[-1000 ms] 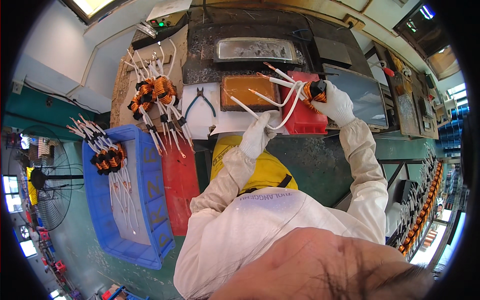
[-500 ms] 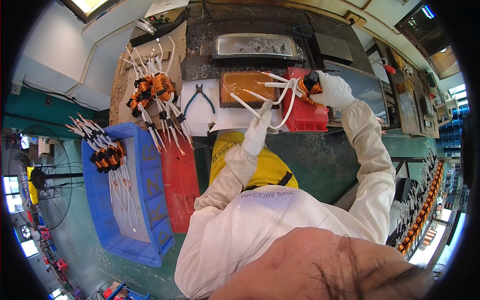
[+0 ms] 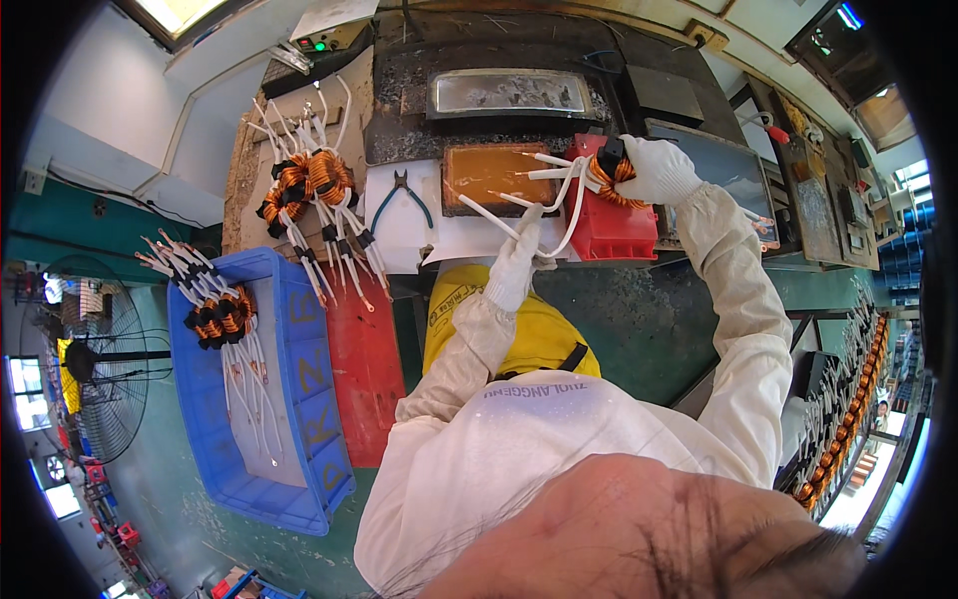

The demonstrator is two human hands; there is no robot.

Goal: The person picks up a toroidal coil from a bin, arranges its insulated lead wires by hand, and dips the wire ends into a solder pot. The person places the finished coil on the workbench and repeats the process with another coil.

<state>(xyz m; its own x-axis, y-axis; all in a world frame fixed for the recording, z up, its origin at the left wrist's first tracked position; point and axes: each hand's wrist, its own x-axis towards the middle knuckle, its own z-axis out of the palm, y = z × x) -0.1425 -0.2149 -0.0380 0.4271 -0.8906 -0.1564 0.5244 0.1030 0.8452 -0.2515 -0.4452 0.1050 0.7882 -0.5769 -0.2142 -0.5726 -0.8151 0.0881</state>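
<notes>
My gloved right hand (image 3: 657, 172) grips a toroidal coil (image 3: 617, 180) wound with orange copper wire, above a red plastic box (image 3: 616, 232). The coil's white-sleeved leads reach left, with bare copper tips over a shallow amber-brown tray (image 3: 489, 165). My gloved left hand (image 3: 514, 265) is closed on one white lead (image 3: 489, 216) that loops back to the coil. Its fingertips pinch the sleeve, and the lead slants up to the left. Left of the tray, pliers (image 3: 399, 200) with dark teal handles lie on white paper (image 3: 394, 240).
Behind the tray sits a rectangular pan (image 3: 509, 92) with a silvery surface. Several coils (image 3: 324, 175) with white leads lie at the bench's left. A blue crate (image 3: 324, 399) holding more coils stands lower left, near a fan (image 3: 85, 356). More coils (image 3: 848, 429) line a rack at right.
Both hands keep their holds on the coil and the lead, nearly in place. The whole view has shifted slightly. A green light now shows on the box at the back left.
</notes>
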